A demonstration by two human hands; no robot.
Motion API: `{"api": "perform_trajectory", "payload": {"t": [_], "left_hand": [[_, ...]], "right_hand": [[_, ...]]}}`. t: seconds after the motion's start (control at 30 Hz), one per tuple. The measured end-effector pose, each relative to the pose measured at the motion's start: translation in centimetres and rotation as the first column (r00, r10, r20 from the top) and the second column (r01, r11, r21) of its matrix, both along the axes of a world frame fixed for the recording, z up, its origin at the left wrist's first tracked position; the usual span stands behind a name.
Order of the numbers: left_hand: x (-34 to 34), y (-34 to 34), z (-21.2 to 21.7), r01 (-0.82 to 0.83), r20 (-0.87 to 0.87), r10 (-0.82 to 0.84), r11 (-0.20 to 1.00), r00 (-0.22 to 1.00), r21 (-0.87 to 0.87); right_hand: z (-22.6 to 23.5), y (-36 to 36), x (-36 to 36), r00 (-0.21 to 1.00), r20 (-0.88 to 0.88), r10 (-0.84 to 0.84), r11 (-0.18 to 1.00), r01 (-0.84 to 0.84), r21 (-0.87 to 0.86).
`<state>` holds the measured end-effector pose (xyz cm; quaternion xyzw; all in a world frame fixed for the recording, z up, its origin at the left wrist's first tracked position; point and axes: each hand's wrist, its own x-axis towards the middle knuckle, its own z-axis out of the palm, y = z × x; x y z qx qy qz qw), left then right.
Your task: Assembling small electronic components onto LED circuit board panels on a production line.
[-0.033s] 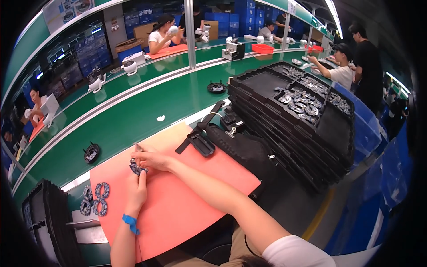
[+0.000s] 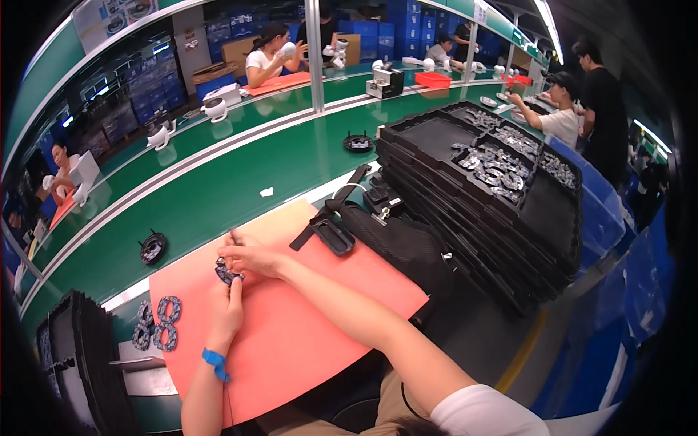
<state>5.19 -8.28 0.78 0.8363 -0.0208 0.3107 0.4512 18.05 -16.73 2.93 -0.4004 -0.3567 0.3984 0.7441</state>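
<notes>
Over the salmon-coloured mat, my left hand is closed around a small dark part with circuit-board pieces. Reaching across to it, my right hand has its fingers pinched at the part's upper end. A thin dark tip pokes out beyond the right fingers; its kind is unclear. A blue band with a thin cord circles my left wrist. To the left of that hand, several joined ring-shaped circuit boards lie at the mat's edge.
Stacked black trays with loose boards rise at the right; more trays stand at the left. A black mesh bag lies on the mat's right side. Round black housings sit on the green belt. Co-workers sit beyond.
</notes>
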Motion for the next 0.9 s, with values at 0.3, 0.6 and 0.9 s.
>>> {"api": "perform_trajectory", "payload": {"t": [0.3,0.6,0.9], "left_hand": [[-0.4,-0.2,1.2,-0.114,-0.201,0.118,0.993,0.972,0.029],[-0.4,0.8,0.4,-0.030,-0.145,0.024,0.999,0.989,-0.044],[-0.9,0.3,0.6,0.164,-0.268,-0.136,0.983,0.954,0.083]], "right_hand": [[-2.0,0.1,2.3,0.956,0.258,-0.139,0.974,0.179,-0.138],[1.9,-2.1,0.8,0.724,0.681,-0.105,0.984,0.177,-0.037],[9.8,-7.3,6.0,0.694,0.522,-0.495,0.858,0.486,0.166]]}}
